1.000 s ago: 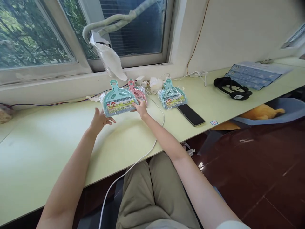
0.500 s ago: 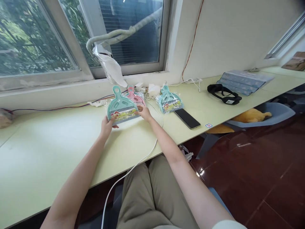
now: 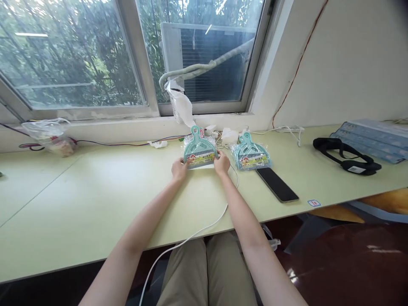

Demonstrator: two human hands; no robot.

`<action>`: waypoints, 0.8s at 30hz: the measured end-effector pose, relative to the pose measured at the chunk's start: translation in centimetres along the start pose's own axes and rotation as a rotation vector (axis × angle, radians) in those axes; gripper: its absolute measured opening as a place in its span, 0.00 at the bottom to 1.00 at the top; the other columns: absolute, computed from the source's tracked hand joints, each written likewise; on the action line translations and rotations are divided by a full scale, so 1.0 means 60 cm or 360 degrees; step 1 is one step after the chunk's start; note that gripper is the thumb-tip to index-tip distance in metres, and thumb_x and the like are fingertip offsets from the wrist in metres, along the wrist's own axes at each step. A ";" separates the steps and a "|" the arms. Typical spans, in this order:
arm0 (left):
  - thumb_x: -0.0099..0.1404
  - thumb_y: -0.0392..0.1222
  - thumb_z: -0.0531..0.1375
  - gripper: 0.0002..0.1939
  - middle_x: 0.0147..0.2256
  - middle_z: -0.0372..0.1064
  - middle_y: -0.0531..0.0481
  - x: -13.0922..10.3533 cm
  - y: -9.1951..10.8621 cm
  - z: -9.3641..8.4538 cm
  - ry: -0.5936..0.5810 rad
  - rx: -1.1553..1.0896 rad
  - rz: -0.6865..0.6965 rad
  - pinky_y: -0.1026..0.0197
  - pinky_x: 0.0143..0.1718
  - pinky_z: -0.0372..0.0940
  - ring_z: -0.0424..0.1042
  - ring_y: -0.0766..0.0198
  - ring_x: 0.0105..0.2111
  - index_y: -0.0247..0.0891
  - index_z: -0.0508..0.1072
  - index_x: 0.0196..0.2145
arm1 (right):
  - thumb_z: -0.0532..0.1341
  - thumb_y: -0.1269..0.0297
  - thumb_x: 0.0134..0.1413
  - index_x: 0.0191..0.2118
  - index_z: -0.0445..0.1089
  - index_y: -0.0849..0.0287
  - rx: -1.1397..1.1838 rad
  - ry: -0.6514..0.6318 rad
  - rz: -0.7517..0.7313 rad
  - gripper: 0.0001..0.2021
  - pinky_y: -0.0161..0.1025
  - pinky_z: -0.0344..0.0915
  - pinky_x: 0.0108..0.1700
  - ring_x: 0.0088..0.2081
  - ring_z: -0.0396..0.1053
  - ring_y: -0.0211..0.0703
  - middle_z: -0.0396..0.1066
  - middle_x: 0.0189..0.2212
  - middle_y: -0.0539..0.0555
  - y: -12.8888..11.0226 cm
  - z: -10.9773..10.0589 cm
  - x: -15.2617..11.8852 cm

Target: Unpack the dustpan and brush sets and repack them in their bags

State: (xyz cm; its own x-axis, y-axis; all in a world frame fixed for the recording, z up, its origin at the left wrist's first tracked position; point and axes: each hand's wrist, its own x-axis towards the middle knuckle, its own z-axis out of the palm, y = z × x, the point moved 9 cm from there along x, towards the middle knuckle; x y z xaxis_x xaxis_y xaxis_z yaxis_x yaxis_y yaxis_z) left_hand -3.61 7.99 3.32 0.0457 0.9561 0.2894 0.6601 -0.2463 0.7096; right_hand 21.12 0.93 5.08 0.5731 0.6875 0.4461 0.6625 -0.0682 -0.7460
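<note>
Between my two hands is a mint-green mini dustpan and brush set [image 3: 200,149] in a clear plastic wrapper with a printed label. My left hand [image 3: 179,168] grips its left lower edge, while my right hand [image 3: 222,162] pinches the right lower edge. Behind it a pink dustpan [image 3: 201,132] is mostly hidden, with only a bit of its handle showing. Just right of my right hand lies another wrapped mint-green dustpan set [image 3: 251,153], apart from the held one.
A black phone [image 3: 276,184] lies by the right set. Further right are a black head strap device [image 3: 346,159] and blue boxes [image 3: 371,138]. A white cable [image 3: 204,229] crosses the table's front edge. Plastic bags [image 3: 52,136] sit far left, below the window.
My view has turned left, so everything appears further right. The held green set has moved back in front of the pink one, covering most of it. Both hands keep their hold.
</note>
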 end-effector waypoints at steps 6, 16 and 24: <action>0.62 0.59 0.57 0.19 0.31 0.73 0.44 0.014 0.022 0.024 -0.0056 0.0145 0.0124 0.60 0.31 0.52 0.69 0.55 0.34 0.40 0.73 0.29 | 0.59 0.70 0.53 0.50 0.73 0.58 -0.0041 0.0062 0.0108 0.17 0.47 0.65 0.50 0.48 0.72 0.52 0.74 0.49 0.62 0.021 -0.003 0.003; 0.64 0.57 0.56 0.19 0.22 0.67 0.54 -0.039 0.064 0.020 -0.0067 -0.0249 0.0398 0.64 0.28 0.54 0.63 0.64 0.24 0.39 0.74 0.38 | 0.73 0.58 0.35 0.45 0.73 0.59 0.0842 -0.0616 0.0344 0.26 0.36 0.68 0.32 0.35 0.73 0.42 0.77 0.40 0.57 0.102 -0.002 0.041; 0.66 0.57 0.53 0.23 0.37 0.75 0.43 -0.025 0.021 0.035 -0.0267 0.0152 0.0105 0.60 0.34 0.60 0.72 0.52 0.39 0.39 0.75 0.47 | 0.72 0.67 0.39 0.45 0.74 0.60 0.0490 -0.0871 0.0384 0.22 0.34 0.69 0.29 0.31 0.73 0.40 0.78 0.38 0.56 0.112 0.042 0.018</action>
State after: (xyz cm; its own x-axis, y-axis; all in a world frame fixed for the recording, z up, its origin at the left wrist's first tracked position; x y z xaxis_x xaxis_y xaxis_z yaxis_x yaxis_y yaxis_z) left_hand -1.26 6.58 2.44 0.2100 0.9534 0.2164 0.7192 -0.3006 0.6264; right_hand 24.99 3.01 -0.71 0.3067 0.9518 -0.0054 0.3323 -0.1124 -0.9364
